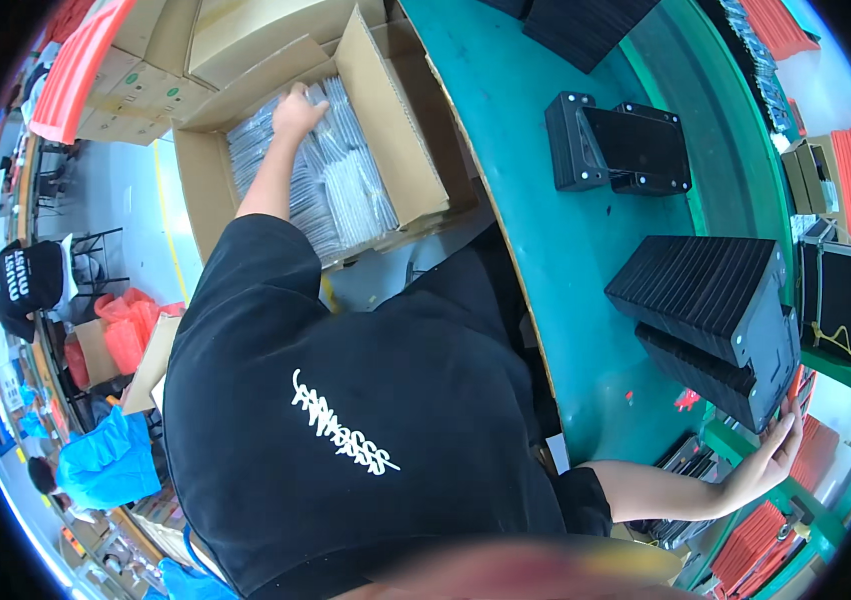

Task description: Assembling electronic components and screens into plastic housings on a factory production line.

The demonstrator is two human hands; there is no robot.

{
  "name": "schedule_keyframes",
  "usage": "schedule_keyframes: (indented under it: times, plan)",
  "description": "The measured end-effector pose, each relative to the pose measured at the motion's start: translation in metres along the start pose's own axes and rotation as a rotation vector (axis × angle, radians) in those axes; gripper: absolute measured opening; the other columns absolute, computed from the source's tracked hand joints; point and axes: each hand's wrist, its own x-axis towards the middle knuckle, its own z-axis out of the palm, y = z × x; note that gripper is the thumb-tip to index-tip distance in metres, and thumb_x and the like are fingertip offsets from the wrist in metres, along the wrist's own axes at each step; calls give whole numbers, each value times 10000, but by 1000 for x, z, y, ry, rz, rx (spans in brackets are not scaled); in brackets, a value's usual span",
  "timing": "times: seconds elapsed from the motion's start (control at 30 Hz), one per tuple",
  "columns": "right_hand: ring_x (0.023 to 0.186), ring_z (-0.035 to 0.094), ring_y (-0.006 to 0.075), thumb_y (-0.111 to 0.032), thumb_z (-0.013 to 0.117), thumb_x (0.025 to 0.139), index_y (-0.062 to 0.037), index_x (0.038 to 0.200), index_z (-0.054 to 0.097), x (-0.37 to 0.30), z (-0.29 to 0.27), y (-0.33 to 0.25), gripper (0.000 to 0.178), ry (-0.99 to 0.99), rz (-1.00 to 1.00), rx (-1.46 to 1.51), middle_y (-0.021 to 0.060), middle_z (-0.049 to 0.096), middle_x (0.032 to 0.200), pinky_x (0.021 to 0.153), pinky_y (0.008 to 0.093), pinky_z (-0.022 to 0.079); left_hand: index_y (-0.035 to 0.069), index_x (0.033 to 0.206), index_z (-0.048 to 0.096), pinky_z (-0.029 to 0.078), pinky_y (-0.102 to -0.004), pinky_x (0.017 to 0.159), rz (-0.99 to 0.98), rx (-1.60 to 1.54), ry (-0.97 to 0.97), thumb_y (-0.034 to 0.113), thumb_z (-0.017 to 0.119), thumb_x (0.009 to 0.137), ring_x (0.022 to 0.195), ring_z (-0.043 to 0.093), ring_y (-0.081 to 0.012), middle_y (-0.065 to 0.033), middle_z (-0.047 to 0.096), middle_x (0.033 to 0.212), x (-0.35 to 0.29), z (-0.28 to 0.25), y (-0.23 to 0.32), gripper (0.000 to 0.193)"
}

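- Green surface [586, 370]: black plates [696, 280] stacked near its right edge.
- Right hand [771, 462] beside the stack, fingers extended, unclosed; contact unclear.
- Left hand [296, 115] in cardboard box [386, 120], over wrapped packets [356, 190]; cannot tell its grip.

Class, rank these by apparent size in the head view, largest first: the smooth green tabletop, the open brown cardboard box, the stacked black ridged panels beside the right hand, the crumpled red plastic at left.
1. Green tabletop
2. Cardboard box
3. Black panels
4. Red plastic
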Motion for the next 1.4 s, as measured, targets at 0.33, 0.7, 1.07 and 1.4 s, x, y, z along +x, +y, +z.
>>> schedule_keyframes:
  times: [0.33, 0.7, 1.07, 1.4]
  plan:
    - [1015, 642, 122, -268, 529, 1084, -10, 1331, 657, -2, -8, 6, 379, 12, 27, 89, 120, 711, 1215, 858, 267, 499, 103, 1339, 595, 429, -499, 1101, -257, -468, 525, 536, 863, 617, 1285, 541, -417, -280, 589, 1318, -23, 49, -34, 883]
    - [983, 689, 163, -211, 501, 1091, 31, 1333, 629, -16, -23, -7, 365, 90, -74, 258, 167, 705, 1233, 819, 262, 516, 46, 1299, 595, 470, -455, 1057, -131, -432, 714, 449, 893, 606, 1193, 601, -385, -231, 653, 1233, -43, 18, -41, 855]
    - [840, 676, 172, -116, 504, 1071, 58, 1205, 667, -42, -19, -34, 274, 150, -407, 576, 163, 723, 1078, 724, 266, 524, 92, 1338, 563, 540, -443, 960, 390, -2179, 265, 520, 504, 989, 1124, 648, -253, -76, 640, 1286, -210, -159, 91, 555]
    - [811, 646, 179, -63, 709, 847, 27, 1307, 618, -132, 59, -119, 478, -535, -429, 751, 152, 685, 1093, 712, 303, 521, 29, 1454, 481, 551, -433, 1003, 303, -2460, -1459, 501, 590, 946, 1170, 658, -288, -141, 632, 1344, -320, -76, 224, 702]
